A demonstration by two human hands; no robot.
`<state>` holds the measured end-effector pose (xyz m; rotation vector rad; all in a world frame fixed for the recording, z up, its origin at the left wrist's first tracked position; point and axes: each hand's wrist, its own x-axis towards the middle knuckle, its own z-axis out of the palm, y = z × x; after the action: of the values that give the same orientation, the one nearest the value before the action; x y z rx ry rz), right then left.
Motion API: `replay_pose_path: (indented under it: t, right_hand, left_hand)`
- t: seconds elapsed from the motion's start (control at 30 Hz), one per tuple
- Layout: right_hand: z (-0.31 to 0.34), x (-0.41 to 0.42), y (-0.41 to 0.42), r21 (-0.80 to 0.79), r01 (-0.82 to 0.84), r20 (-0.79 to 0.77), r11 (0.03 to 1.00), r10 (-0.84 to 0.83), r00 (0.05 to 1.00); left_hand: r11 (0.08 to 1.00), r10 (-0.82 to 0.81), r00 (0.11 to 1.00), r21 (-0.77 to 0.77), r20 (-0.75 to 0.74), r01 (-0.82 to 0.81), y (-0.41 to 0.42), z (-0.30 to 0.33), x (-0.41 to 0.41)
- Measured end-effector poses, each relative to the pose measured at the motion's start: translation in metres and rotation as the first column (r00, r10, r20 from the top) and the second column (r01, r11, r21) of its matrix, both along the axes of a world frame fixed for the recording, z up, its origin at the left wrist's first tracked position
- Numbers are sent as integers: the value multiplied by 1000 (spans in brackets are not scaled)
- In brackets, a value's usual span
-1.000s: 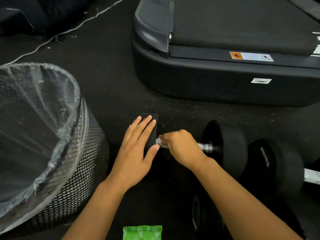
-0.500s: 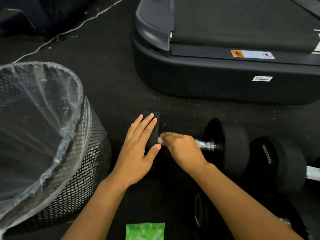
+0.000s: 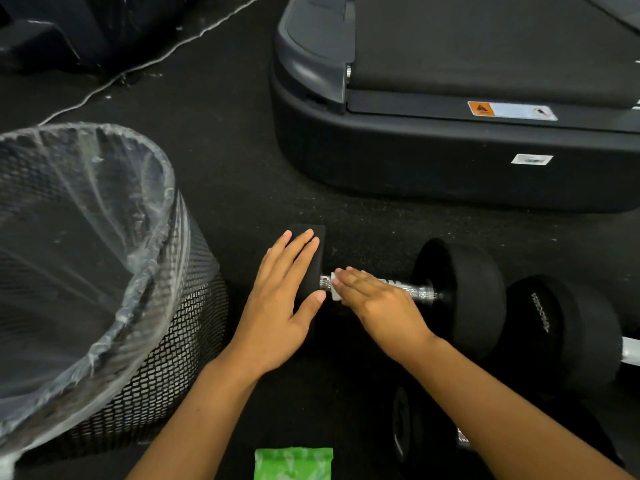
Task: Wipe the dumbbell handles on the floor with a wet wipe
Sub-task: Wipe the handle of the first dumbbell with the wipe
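The dumbbell (image 3: 408,292) lies on the black rubber floor (image 3: 221,181), in front of the treadmill base (image 3: 450,168) and just right of the mesh waste bin (image 3: 145,323). Its chrome handle (image 3: 420,293) runs left to right between two black heads.

The left hand (image 3: 277,303) rests flat on the left head (image 3: 313,251), fingers straight and together, thumb at the inner edge. It grips nothing; it only braces the weight.

The right hand (image 3: 377,299) lies over the handle with fingers extended and pressing down on the white wet wipe (image 3: 335,289), which shows at the fingertips near the left end of the handle. Whether the wipe wraps fully round the bar cannot be told.

A second dumbbell (image 3: 561,327) lies just right of the first, and a third (image 3: 415,431) lies nearer the person, partly hidden. The green wipe pack (image 3: 293,464) sits at the bottom edge.

Risks, as judged:
- The round heads may roll if the left hand eases off.
- A flat press may clean only the top of the bar; the underside would stay unwiped.
- The knurling may snag or tear the wipe.
- The remaining handles may be overlooked.
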<state>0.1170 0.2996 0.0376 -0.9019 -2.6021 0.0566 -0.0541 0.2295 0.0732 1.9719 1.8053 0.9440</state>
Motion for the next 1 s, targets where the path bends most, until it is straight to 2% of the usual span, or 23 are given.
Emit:
replay_pose_path:
  t: [0.1,0.23,0.33,0.5,0.63,0.8,1.0]
  right_hand:
    - [-5,-15,-6,6,37,-34,999,-37,999]
    - [-6,-8,-5,62,-34,-20,997,35,999]
    - [-2,-18,-3,103,25,-17,994,-23,1000]
    - [2,-12,-7,53,44,23,998,-46,999]
    - [3,-24,-8,36,131,0,991,-131,991]
    - [3,-15,-9,19,76,29,997,-77,997]
    - [1,-29,-14,-23,134,-25,991,-135,991]
  left_hand:
    - [1000,7,1000,14,-7,-7,0,0,1]
    - [1000,7,1000,9,0,-7,1,-1,1]
    - [1000,7,1000,13,-7,-6,1,-2,1]
    - [1000,13,1000,21,8,-13,1,-2,0]
    - [1000,17,1000,21,0,-17,0,-2,1]
    - [1000,9,1000,17,-2,-9,-1,-2,1]
    - [999,21,1000,26,-11,-21,0,-2,1]
